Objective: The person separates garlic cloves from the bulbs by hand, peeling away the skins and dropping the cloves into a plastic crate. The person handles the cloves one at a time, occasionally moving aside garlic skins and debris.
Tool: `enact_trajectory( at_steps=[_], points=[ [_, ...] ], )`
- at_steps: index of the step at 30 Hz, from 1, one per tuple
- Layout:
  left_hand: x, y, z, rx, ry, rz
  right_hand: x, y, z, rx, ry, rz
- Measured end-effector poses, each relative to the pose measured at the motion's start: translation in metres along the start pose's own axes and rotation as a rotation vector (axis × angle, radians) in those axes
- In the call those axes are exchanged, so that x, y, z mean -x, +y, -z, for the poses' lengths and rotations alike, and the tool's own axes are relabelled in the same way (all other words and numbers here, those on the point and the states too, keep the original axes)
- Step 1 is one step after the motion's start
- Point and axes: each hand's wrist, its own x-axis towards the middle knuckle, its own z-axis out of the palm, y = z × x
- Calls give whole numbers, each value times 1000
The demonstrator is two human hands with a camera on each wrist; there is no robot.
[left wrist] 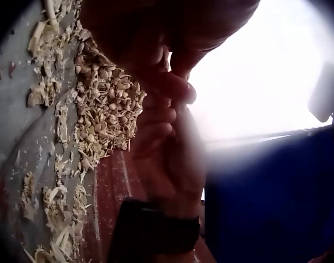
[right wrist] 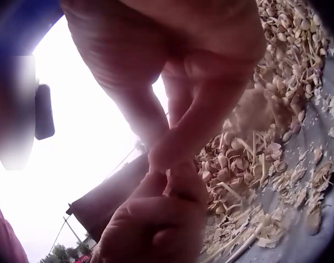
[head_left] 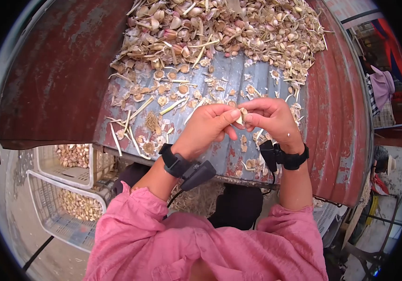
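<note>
Between the two hands, over the corrugated metal sheet, is a small pale garlic clove [head_left: 241, 115]. The left hand [head_left: 209, 127] pinches it from the left with thumb and fingers. From the other side the right hand [head_left: 274, 120] pinches it, thumb and forefinger meeting the left hand's tips. In the left wrist view the left hand [left wrist: 172, 33] is dark at the top, its fingertips against the right hand [left wrist: 170, 159]. The right wrist view shows the right hand [right wrist: 178, 71] above and the left hand [right wrist: 156, 224] below, hiding the clove.
A heap of garlic cloves and skins [head_left: 229, 28] covers the far part of the metal sheet [head_left: 229, 70]. Stalks and dry root discs [head_left: 162, 89] lie scattered nearer. At lower left stand two plastic crates [head_left: 42, 196] with cloves. Someone in a purple hat [head_left: 382, 84] is at right.
</note>
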Motion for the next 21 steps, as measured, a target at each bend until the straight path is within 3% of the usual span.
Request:
enact_trajectory(
  at_steps=[3, 7, 10, 12, 13, 14, 15, 17, 20, 21],
  points=[
    [-1, 2, -2, 232, -84, 97, 0, 5, 4, -80, -25, 12],
    [-5, 2, -4, 373, 76, -29, 13, -6, -8, -174, 89, 45],
    [-6, 1, 0, 500, 96, -51, 42, -43, -31, -80, 6, 284],
    [-6, 2, 2, 840, -36, 5, 60, -67, -50, -10, -55, 517],
    [-6, 1, 2, 907, -54, 20, 62, -76, -49, 26, -291, 691],
    [-7, 0, 2, 892, -45, 23, 58, -90, -45, -137, -589, 709],
    [-8, -1, 3, 948, -76, 24, 62, -96, -42, -195, -739, 612],
    [-7, -2, 1, 969, -110, 25, 69, -103, -60, -81, -459, 1051],
    [-7, -3, 2, 948, -127, 14, 81, -97, -69, -199, -381, 968],
    [-7, -4, 2, 1011, -138, 21, 87, -112, -71, -79, -297, 876]
  ],
)
